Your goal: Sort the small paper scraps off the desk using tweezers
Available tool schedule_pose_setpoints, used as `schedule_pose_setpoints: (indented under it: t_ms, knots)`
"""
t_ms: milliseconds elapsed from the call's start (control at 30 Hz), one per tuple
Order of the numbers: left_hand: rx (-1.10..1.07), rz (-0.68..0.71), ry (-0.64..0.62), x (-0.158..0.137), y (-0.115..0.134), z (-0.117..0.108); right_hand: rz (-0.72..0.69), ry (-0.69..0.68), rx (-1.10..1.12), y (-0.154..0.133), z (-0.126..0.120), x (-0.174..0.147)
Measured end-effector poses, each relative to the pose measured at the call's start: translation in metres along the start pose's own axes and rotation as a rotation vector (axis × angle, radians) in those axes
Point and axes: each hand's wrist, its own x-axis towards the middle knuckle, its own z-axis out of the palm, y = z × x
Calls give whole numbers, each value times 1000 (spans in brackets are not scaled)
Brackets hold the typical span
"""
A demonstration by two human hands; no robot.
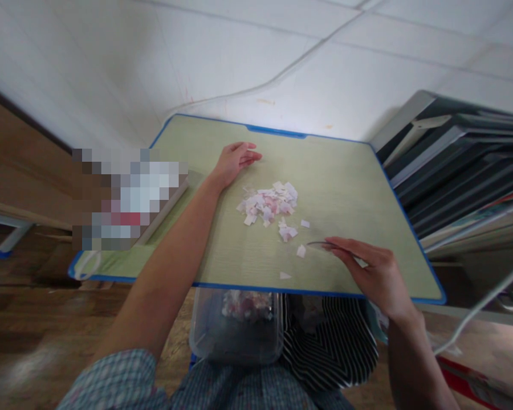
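Note:
My right hand (370, 265) pinches slim, curved dark tweezers (318, 243). Their tip points left, close to a small white paper piece (301, 251) on the pale green board; I cannot tell whether they touch. Left of that tip lies a loose heap of white and pinkish paper scraps (271, 202), with a smaller cluster (287, 232) just below it. One more scrap (285, 275) sits nearer the front edge. My left hand (238, 159) rests on the board behind the heap, fingers loosely bent and apart, with nothing visible in it.
The blue-edged board (337, 171) stands against a white wall. A blurred-out box-like object (154, 193) occupies its left side. Dark folders or frames (461, 154) lean at the right. Below the front edge are a clear plastic bin (239, 347) with scraps and a striped cloth (329, 341).

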Motion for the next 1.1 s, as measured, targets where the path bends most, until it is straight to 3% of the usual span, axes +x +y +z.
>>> schedule_pose_setpoints:
  t_ms: [433, 700, 967, 1100]
  knots:
    - [-4, -11, 2, 0, 1, 0, 30, -80, -59, 5, -8, -7]
    - [-10, -4, 4, 0, 0, 0, 43, -40, -31, 5, -9, -10]
    - [-3, 15, -9, 1, -2, -1, 38, -165, -19, 12, -21, -18]
    - [-7, 18, -11, 2, -3, -2, 36, -119, -29, 11, -19, -20]
